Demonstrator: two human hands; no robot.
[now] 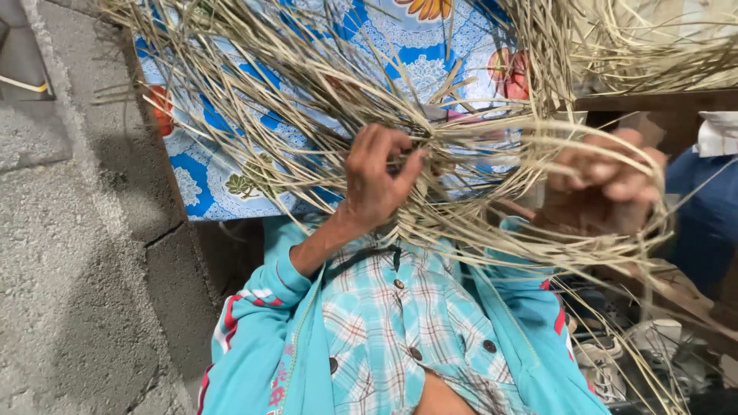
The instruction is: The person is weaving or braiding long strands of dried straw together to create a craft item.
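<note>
Dry, pale straw strips (469, 146) fan out in all directions from a woven centre held at chest height, over a blue floral cloth (223, 177) and beside a grey concrete floor (69, 269). Left hand (377, 180) sits at the centre with thumb and fingers curled in a near-closed pinch on the crossing strands. Right hand (607, 184) is motion-blurred (detail is poor); its fingers appear curled loosely around a looping bundle of strips, though whether the grip is firm cannot be told. Judgement: the work in hand is plaiting at the core. To do it well, the left pinch should hold the crossing tight so the weave does not slacken, while the right draws one strip at a time, kept flat and untwisted. Loose ends trail toward the shoes (646, 353) and could snag.
</note>
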